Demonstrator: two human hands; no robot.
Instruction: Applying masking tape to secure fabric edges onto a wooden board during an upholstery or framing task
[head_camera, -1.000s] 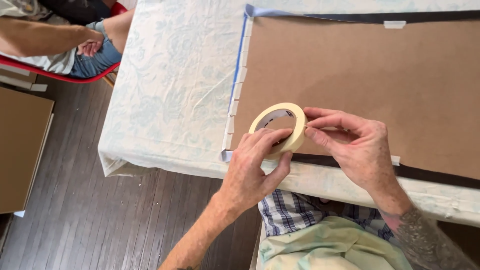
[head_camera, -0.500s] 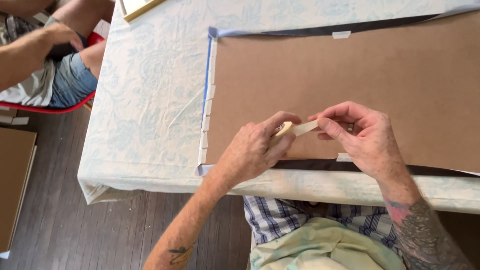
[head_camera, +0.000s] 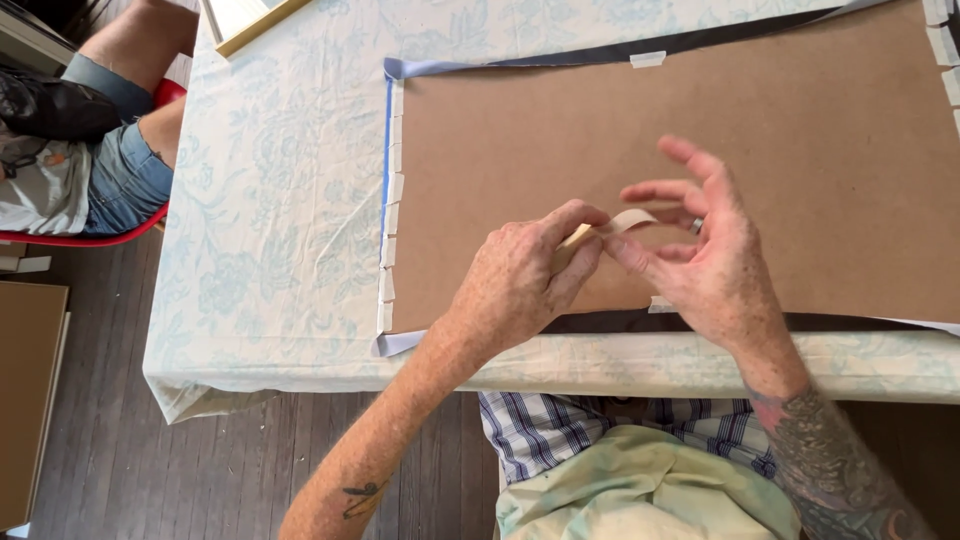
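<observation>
My left hand (head_camera: 520, 285) grips a roll of cream masking tape (head_camera: 572, 243), mostly hidden under its fingers. My right hand (head_camera: 700, 265) pinches the free end of the tape strip (head_camera: 632, 219) between thumb and forefinger, the other fingers spread. Both hands hover over the lower middle of a large brown backing board (head_camera: 620, 140) lying flat on the table. Short pieces of tape (head_camera: 390, 215) line the board's left edge, over a blue strip. A dark strip (head_camera: 800, 323) runs along the near edge.
A pale floral tablecloth (head_camera: 280, 220) covers the table. Another person sits at the far left on a red chair (head_camera: 80, 238). A frame corner (head_camera: 245, 22) lies at the top left. A brown cardboard sheet (head_camera: 25, 400) leans on the dark wood floor.
The roll, first held face-up, has turned edge-on in my left hand. My right hand has pulled a short length of tape off and spread its fingers. The view has shifted right.
</observation>
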